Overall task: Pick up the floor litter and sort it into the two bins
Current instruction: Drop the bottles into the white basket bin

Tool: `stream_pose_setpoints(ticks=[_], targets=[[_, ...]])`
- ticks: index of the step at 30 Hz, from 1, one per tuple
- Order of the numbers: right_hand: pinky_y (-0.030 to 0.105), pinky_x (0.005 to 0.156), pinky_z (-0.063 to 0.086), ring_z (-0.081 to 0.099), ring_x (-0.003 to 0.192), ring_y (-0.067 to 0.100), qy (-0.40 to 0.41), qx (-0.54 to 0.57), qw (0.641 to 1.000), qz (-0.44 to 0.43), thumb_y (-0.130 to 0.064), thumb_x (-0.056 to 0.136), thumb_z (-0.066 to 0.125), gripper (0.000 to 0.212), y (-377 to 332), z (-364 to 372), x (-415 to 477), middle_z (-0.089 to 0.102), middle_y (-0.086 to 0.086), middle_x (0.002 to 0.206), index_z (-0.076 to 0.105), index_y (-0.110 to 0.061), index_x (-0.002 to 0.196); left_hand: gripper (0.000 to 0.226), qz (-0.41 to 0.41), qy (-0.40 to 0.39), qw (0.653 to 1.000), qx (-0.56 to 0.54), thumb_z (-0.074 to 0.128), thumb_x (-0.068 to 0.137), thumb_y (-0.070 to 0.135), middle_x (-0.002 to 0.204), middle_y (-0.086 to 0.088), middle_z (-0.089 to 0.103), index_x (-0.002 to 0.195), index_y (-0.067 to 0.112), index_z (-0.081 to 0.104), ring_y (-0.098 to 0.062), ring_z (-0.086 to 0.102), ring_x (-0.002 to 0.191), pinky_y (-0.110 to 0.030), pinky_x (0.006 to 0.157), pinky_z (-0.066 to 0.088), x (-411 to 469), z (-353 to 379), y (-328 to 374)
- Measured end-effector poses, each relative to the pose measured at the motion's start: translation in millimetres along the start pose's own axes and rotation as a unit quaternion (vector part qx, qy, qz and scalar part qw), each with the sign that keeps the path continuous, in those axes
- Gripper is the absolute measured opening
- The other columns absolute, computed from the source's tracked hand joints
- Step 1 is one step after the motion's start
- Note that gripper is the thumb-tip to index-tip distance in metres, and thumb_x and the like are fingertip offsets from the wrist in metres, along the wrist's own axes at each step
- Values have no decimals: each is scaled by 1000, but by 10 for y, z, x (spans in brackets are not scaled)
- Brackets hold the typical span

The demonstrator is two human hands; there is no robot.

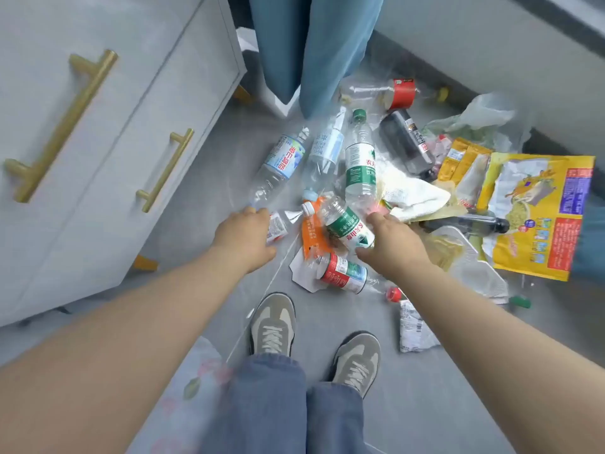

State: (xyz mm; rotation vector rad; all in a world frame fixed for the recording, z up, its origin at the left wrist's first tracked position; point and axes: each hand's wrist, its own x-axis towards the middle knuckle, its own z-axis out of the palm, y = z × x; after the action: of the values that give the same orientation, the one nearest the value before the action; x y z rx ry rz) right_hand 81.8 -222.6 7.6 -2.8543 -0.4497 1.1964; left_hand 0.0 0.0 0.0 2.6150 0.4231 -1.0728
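Several plastic bottles and wrappers lie in a heap on the grey floor (203,178). My left hand (244,237) reaches down and curls round a small clear bottle with a white cap (286,219) at the heap's left edge. My right hand (393,244) grips a crushed green-labelled bottle (347,227) in the middle of the heap. A red-labelled bottle (343,273) lies just below it, on white paper. An orange wrapper (311,234) sits between the two hands. No bin is in view.
A grey drawer cabinet with gold handles (98,132) stands close on the left. Blue curtains (314,44) hang behind the heap. A yellow food bag (540,217), white tissue (412,194), a dark bottle (406,142) and a crumpled wrapper (414,326) lie right. My shoes (273,322) stand below.
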Motion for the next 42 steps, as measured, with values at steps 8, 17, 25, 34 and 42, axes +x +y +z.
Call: stream_pose_setpoints(ticks=[8, 17, 25, 34, 42], targets=[[33, 76, 40, 54, 109, 33, 29, -12, 999, 5, -38, 82, 67, 58, 54, 423, 371, 53, 13, 119, 45, -11, 129, 60, -18, 30, 999, 2, 65, 81, 45, 126, -16, 47, 123, 9, 44, -37, 49, 114, -39, 90, 42, 434, 328, -16], [34, 70, 40, 56, 102, 33, 67, 6, 998, 21, -29, 79, 67, 62, 116, 776, 690, 54, 13, 117, 38, -9, 130, 59, -26, 39, 999, 20, 69, 77, 43, 125, -12, 48, 119, 10, 44, -36, 41, 120, -39, 94, 43, 714, 638, -61], [34, 66, 43, 58, 96, 32, 90, 52, 994, 13, -25, 76, 67, 58, 121, 804, 659, 57, 11, 111, 40, -10, 125, 53, -23, 49, 998, 11, 69, 77, 41, 120, -12, 51, 112, 8, 47, -34, 44, 119, -40, 90, 45, 665, 647, -31], [35, 72, 44, 55, 101, 32, 93, 102, 990, 24, -34, 76, 67, 60, 71, 154, -162, 55, 9, 111, 42, -12, 126, 50, -31, 48, 998, 3, 67, 75, 41, 115, -9, 53, 111, 12, 49, -32, 49, 108, -36, 83, 45, -150, -47, 157], [34, 71, 42, 54, 98, 30, 118, 185, 974, 57, -35, 75, 67, 53, 29, -1010, -1323, 55, 8, 107, 46, -14, 120, 56, -28, 63, 997, -23, 67, 72, 46, 114, -8, 56, 115, 15, 48, -31, 53, 106, -33, 81, 45, -1262, -1143, 718]])
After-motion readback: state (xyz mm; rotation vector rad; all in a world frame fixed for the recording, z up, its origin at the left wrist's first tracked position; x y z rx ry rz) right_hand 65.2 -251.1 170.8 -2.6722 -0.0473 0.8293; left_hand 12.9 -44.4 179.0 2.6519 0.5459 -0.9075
